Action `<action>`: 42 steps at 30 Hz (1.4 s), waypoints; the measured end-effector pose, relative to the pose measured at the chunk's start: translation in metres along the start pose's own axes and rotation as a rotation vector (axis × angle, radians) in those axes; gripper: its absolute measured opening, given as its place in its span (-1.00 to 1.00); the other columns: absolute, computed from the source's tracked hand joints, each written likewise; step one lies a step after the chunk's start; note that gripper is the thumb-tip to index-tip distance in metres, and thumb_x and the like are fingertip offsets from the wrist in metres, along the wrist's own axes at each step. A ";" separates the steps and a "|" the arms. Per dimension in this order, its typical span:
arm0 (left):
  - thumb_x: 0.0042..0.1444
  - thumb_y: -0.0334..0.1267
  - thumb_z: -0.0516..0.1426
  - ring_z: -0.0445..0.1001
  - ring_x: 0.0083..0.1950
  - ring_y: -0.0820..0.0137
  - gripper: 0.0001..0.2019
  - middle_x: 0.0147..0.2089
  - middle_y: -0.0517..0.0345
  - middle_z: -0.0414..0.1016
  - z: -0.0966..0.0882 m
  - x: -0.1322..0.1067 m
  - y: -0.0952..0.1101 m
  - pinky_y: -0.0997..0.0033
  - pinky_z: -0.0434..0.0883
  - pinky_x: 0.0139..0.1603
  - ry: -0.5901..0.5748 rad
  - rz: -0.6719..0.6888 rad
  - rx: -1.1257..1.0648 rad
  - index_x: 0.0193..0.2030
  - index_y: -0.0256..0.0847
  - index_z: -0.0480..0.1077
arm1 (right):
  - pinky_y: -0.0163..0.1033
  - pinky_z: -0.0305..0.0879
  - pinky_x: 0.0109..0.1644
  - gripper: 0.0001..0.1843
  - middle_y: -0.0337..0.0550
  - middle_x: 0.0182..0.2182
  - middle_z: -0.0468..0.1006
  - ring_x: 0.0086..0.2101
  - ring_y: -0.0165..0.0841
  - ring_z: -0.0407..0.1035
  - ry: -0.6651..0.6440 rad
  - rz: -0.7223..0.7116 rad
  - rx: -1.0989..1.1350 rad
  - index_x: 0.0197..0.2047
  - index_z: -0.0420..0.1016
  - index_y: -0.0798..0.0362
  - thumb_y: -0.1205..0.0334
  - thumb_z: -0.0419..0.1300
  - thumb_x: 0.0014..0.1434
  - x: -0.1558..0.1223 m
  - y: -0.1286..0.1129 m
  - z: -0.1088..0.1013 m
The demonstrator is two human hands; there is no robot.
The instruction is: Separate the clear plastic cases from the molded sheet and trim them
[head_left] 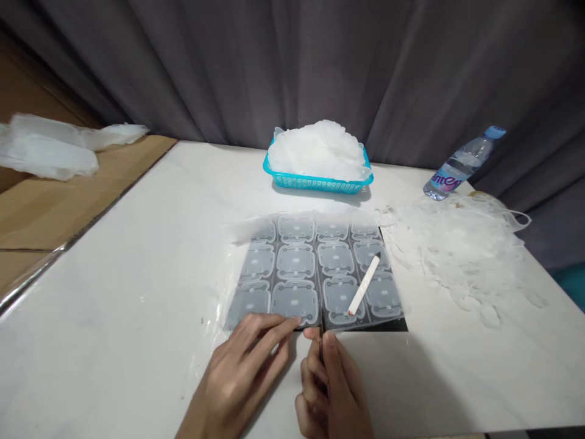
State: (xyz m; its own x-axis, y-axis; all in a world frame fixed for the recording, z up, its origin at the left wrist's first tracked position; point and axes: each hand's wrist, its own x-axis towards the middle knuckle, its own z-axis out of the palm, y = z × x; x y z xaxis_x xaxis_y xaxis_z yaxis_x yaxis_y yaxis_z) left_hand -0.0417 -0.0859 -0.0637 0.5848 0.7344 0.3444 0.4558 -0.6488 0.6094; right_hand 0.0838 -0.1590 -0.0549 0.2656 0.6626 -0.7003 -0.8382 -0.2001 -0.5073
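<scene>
A translucent sheet of molded rounded squares, like thin soft lids joined together, lies over a black mat at the front of the table. My left hand rests with fingers stretched out on the sheet's near edge. Just right of it, my right hand is closed in a pinch at the same edge, around something thin and dark that is mostly hidden by the fingers. On the right part of the sheet lies a slim white stick, dark at its upper end and reddish at its lower end.
Behind the sheet stands a turquoise basket heaped with whitish translucent pieces. To the right are a pile of clear scraps and a tilted-looking water bottle. Cardboard with translucent sheets borders the white table on the left.
</scene>
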 end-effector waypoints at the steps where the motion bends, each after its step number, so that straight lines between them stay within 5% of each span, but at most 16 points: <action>1: 0.43 -0.40 0.05 0.58 -0.02 0.34 -0.69 -0.02 0.07 0.57 0.000 0.000 0.000 0.44 0.53 0.02 0.001 0.000 -0.001 0.17 -0.06 0.51 | -0.55 -0.28 -0.68 -0.26 -0.57 -0.62 0.06 -0.66 -0.66 -0.26 -0.005 0.002 0.001 -0.13 0.54 0.06 -0.41 0.45 -0.11 0.000 0.000 0.000; 26: 0.44 -0.38 0.06 0.59 -0.02 0.33 -0.73 -0.04 0.06 0.57 -0.002 0.000 0.001 0.43 0.56 0.00 -0.006 0.011 -0.028 0.15 -0.07 0.49 | -0.53 -0.21 -0.68 -0.33 -0.57 -0.62 0.07 -0.67 -0.66 -0.19 -0.055 -0.037 -0.009 -0.18 0.47 0.05 -0.38 0.43 -0.03 0.009 0.000 0.002; 33: 0.41 -0.41 0.08 0.57 0.00 0.33 -0.73 -0.01 0.07 0.56 -0.004 -0.001 0.001 0.42 0.53 0.03 -0.002 -0.003 -0.028 0.13 -0.07 0.50 | -0.53 -0.31 -0.69 -0.28 -0.56 -0.69 0.00 -0.68 -0.66 -0.26 -0.076 -0.025 -0.028 -0.49 0.09 0.00 -0.39 0.37 0.05 0.016 0.004 0.001; 42: 0.42 -0.41 0.08 0.56 -0.01 0.38 -0.72 -0.01 0.10 0.54 -0.004 -0.003 0.001 0.49 0.49 0.05 -0.002 0.007 -0.027 0.15 -0.08 0.49 | -0.55 -0.29 -0.69 -0.26 -0.57 -0.67 0.00 -0.68 -0.67 -0.22 -0.047 -0.018 -0.019 -0.49 0.10 0.00 -0.39 0.43 -0.05 0.018 -0.001 0.006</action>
State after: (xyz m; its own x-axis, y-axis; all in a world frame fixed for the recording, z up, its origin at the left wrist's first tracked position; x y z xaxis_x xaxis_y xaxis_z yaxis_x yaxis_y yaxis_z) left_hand -0.0456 -0.0881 -0.0616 0.5890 0.7295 0.3477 0.4332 -0.6482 0.6263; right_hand 0.0864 -0.1423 -0.0640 0.2577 0.6997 -0.6664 -0.8240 -0.2010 -0.5297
